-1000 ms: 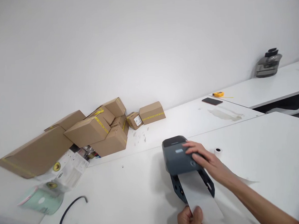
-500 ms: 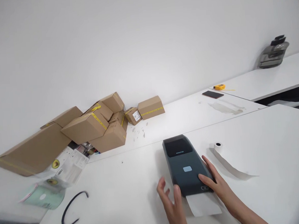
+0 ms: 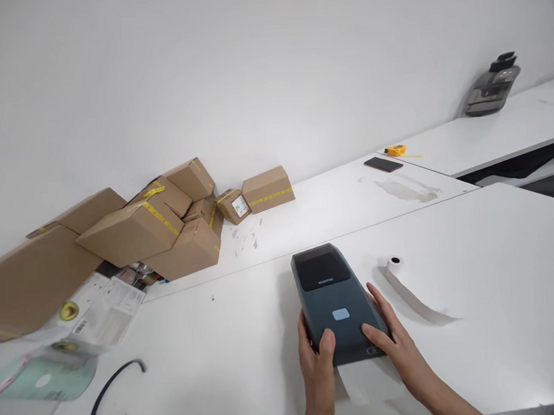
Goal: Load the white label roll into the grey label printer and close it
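A dark blue-grey label printer [image 3: 333, 298] with a black window and a pale blue button sits before me on the white table. My left hand [image 3: 317, 359] is closed on its left side, thumb on top near the front corner. Gripping the right side is my right hand [image 3: 391, 332], its thumb on the top and fingers along the edge. A white strip of paper [image 3: 367, 381] sticks out below the printer's near end. To the right lies a small paper roll [image 3: 395, 263] with its tail unrolled toward me.
Cardboard boxes [image 3: 131, 230] with yellow tape are piled at the left back. Plastic packages [image 3: 99, 308] and a black curved band [image 3: 107, 396] lie at left. Farther right are a phone [image 3: 383, 164], a yellow tape measure [image 3: 395, 151] and a dark transparent bottle [image 3: 491, 91].
My left hand has gone from open beside the printer to gripping its left side. My right hand keeps its hold. The whole view has shifted slightly.
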A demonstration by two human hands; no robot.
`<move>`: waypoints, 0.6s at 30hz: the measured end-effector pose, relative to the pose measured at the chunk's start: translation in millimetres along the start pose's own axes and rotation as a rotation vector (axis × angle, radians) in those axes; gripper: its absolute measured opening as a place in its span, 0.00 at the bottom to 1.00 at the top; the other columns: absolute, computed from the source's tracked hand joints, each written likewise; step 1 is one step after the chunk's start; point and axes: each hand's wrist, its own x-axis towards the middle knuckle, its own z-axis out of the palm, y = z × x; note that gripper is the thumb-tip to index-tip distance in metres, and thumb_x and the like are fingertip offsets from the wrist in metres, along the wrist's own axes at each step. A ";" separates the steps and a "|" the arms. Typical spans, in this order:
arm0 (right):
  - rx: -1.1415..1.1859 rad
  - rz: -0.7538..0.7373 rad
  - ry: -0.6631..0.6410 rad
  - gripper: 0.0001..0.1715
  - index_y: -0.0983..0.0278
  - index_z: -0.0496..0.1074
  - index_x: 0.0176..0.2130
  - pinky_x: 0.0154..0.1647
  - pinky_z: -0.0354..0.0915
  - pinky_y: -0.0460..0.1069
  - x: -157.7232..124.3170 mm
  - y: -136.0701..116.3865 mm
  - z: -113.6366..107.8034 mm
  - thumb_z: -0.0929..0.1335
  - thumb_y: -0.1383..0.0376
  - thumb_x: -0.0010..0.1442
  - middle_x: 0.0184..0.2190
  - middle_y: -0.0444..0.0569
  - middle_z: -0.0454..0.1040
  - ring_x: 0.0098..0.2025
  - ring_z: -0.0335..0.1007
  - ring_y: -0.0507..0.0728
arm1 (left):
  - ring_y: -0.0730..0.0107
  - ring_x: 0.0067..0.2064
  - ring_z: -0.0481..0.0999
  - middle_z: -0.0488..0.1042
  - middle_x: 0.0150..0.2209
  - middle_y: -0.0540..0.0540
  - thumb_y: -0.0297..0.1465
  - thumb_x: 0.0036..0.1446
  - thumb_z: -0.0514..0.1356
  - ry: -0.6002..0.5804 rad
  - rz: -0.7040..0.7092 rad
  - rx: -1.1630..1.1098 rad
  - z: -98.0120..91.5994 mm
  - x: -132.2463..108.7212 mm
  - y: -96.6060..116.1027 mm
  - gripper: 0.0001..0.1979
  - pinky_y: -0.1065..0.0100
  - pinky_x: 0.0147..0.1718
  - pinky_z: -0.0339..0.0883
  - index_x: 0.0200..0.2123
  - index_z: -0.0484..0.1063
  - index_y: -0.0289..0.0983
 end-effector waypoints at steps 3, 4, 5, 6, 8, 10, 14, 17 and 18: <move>-0.073 -0.055 -0.014 0.46 0.48 0.43 0.70 0.65 0.56 0.63 -5.3 -4.9 -4.8 0.65 0.45 0.61 0.72 0.48 0.46 0.70 0.46 0.66 | 0.50 0.60 0.69 0.64 0.63 0.34 0.50 0.50 0.65 -0.003 0.040 0.051 -14.3 -9.0 -15.5 0.44 0.61 0.52 0.68 0.65 0.56 0.38; -0.128 -0.107 -0.019 0.43 0.47 0.45 0.69 0.66 0.53 0.64 -7.6 -6.4 -7.6 0.64 0.46 0.62 0.72 0.46 0.44 0.71 0.42 0.66 | 0.51 0.59 0.69 0.63 0.63 0.35 0.52 0.49 0.64 0.062 0.056 0.089 -20.5 -16.0 -25.2 0.44 0.62 0.50 0.68 0.65 0.56 0.39; -0.191 -0.171 -0.022 0.40 0.46 0.48 0.69 0.68 0.50 0.66 -9.9 -7.4 -10.8 0.63 0.46 0.63 0.72 0.44 0.43 0.72 0.38 0.67 | 0.53 0.58 0.69 0.64 0.62 0.35 0.53 0.49 0.64 0.186 0.104 0.145 -26.2 -24.4 -36.5 0.44 0.63 0.49 0.69 0.64 0.58 0.40; -0.254 -0.238 -0.031 0.35 0.45 0.53 0.67 0.68 0.47 0.67 -12.2 -8.0 -14.2 0.62 0.47 0.64 0.72 0.41 0.42 0.72 0.35 0.67 | 0.54 0.54 0.72 0.68 0.58 0.35 0.54 0.48 0.64 0.273 0.149 0.196 -30.9 -33.6 -48.6 0.42 0.64 0.46 0.69 0.60 0.63 0.38; -0.355 -0.355 -0.078 0.27 0.46 0.63 0.63 0.69 0.44 0.68 -15.8 -8.4 -20.1 0.59 0.48 0.67 0.72 0.39 0.43 0.73 0.33 0.68 | 0.62 0.38 0.76 0.76 0.38 0.40 0.57 0.44 0.64 0.277 0.092 0.239 -34.0 -50.8 -70.2 0.34 0.67 0.33 0.70 0.45 0.74 0.36; -0.417 -0.431 -0.122 0.25 0.46 0.68 0.59 0.69 0.45 0.69 -17.9 -8.4 -23.9 0.57 0.49 0.68 0.71 0.39 0.46 0.72 0.35 0.68 | 0.67 0.27 0.71 0.73 0.27 0.44 0.61 0.40 0.63 0.111 -0.059 0.174 -27.0 -61.4 -82.1 0.33 0.71 0.20 0.62 0.32 0.75 0.36; -0.495 -0.491 -0.124 0.24 0.46 0.67 0.60 0.67 0.51 0.69 -18.3 -9.8 -25.3 0.57 0.51 0.68 0.70 0.40 0.50 0.71 0.42 0.67 | 0.70 0.25 0.69 0.74 0.27 0.45 0.60 0.33 0.67 -0.025 -0.239 -0.028 0.4 -57.9 -77.4 0.38 0.72 0.17 0.59 0.36 0.77 0.33; -0.539 -0.512 -0.115 0.25 0.46 0.66 0.61 0.67 0.52 0.67 -18.4 -10.6 -25.5 0.57 0.51 0.68 0.70 0.40 0.52 0.70 0.45 0.67 | 0.74 0.22 0.66 0.70 0.21 0.48 0.58 0.33 0.69 0.002 -0.189 -0.037 10.2 -49.2 -73.1 0.35 0.73 0.18 0.58 0.31 0.77 0.30; -0.549 -0.518 -0.116 0.25 0.46 0.66 0.61 0.67 0.53 0.67 -18.5 -10.3 -25.7 0.57 0.51 0.68 0.70 0.40 0.52 0.70 0.46 0.66 | 0.76 0.21 0.64 0.68 0.20 0.49 0.57 0.33 0.69 0.012 -0.154 -0.028 10.6 -47.5 -74.3 0.34 0.73 0.18 0.58 0.29 0.77 0.30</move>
